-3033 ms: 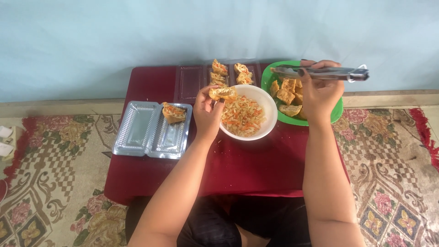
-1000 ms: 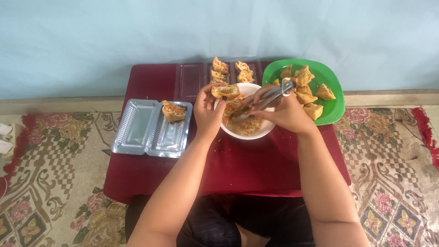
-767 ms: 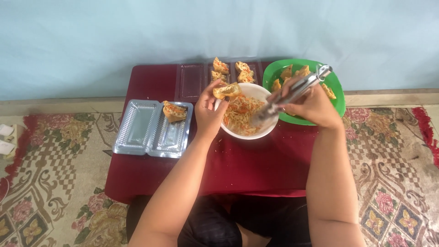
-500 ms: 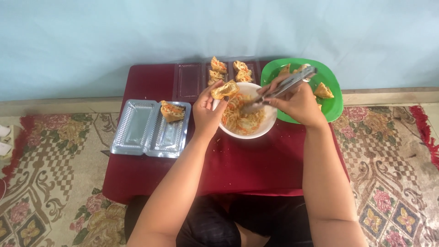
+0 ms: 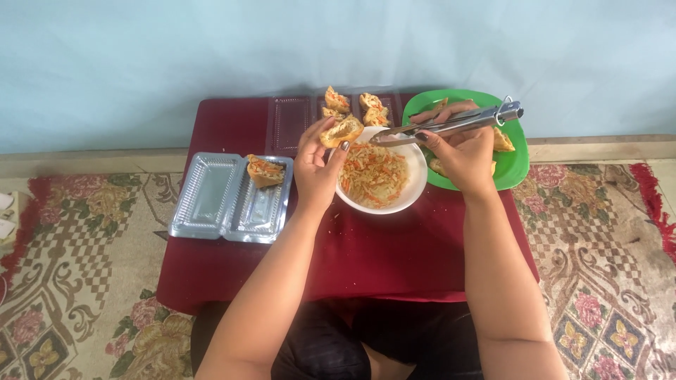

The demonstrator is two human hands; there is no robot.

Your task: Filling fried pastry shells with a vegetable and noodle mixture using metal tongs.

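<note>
Patterned carpet (image 5: pixel 77 267) surrounds a low tabletop (image 5: pixel 366 246) draped in dark red cloth. Nearest, a clear hinged tray (image 5: pixel 229 198) lies open at left; its right compartment holds one filled pastry (image 5: pixel 265 169). Just beyond centre, a white bowl (image 5: pixel 417 184) contains shredded vegetable filling (image 5: pixel 373 176). The left hand (image 5: pixel 318 163) is raised over the bowl's left rim, grip clamped on a golden pastry shell (image 5: pixel 341 129), opening upward. The right hand (image 5: pixel 465 151) squeezes metal tongs (image 5: pixel 451 123), tips together beside the shell. Farther back, a green plate (image 5: pixel 517 162) and a clear container (image 5: pixel 296 123) hold more pastries.
</note>
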